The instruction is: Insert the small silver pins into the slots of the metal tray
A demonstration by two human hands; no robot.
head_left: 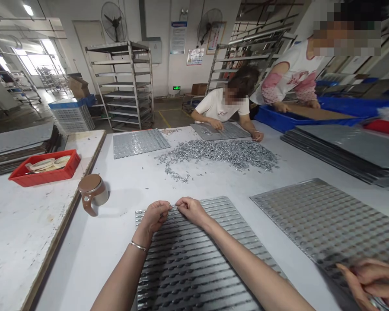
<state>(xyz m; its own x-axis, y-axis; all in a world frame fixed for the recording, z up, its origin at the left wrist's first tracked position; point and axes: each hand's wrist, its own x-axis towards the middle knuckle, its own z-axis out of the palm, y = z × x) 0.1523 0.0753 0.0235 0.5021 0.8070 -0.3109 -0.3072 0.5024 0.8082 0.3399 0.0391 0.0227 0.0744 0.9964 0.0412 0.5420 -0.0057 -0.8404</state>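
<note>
Tray (194, 268): flat on the white table (113, 229), covered in rows of raised shapes.
Left hand (154, 216): pinched narrow over the tray's far edge; whether on anything, too small to tell.
Right hand (192, 210): pinched narrow just beside the left, nearly tip to tip; any contents likewise too small to tell.
Bracelet (138, 246): around the left wrist.
Pile (220, 153): small, loose, grey, beyond the tray.
Mug (95, 192): upright, left of the tray.
Second tray (324, 216): to the right, near a co-worker's hand (372, 278).
</note>
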